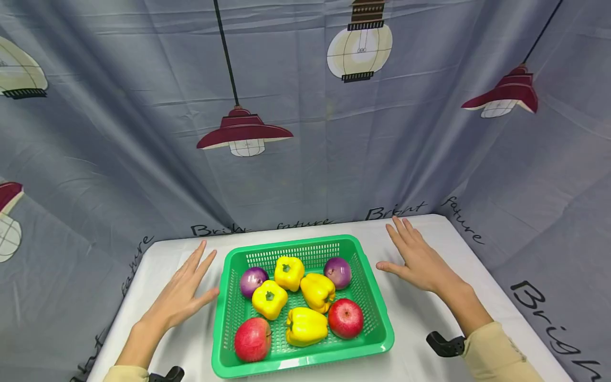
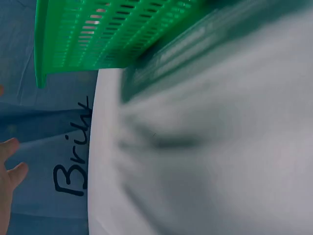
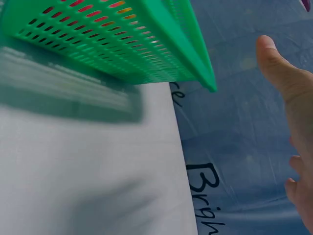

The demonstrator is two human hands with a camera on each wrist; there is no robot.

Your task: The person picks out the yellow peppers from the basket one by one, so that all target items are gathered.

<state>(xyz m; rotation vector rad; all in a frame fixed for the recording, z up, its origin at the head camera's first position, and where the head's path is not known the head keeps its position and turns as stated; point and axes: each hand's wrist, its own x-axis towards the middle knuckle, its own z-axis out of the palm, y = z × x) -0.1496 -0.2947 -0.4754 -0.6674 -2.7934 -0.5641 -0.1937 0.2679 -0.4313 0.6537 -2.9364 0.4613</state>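
Observation:
A green plastic basket (image 1: 305, 359) stands on the white table between my hands. Inside lie several yellow bell peppers (image 1: 307, 326), two red apples (image 1: 346, 318) and two round purple vegetables (image 1: 337, 272), perhaps onions. My left hand (image 1: 179, 292), fingers extended, hovers just left of the basket and holds nothing. On the other side my right hand (image 1: 420, 260) spreads its fingers, apart from the basket and holding nothing. Both wrist views show the basket's slotted side, with parts of the left hand (image 2: 7, 181) and right hand (image 3: 298, 117) at the frame edges.
The white tabletop (image 1: 191, 350) extends around the basket. Behind and beside it hangs a grey-blue curtain (image 1: 305, 175) printed with lamps and lettering. Dark wrist devices (image 1: 446, 345) sit near both beige sleeves (image 1: 498, 353).

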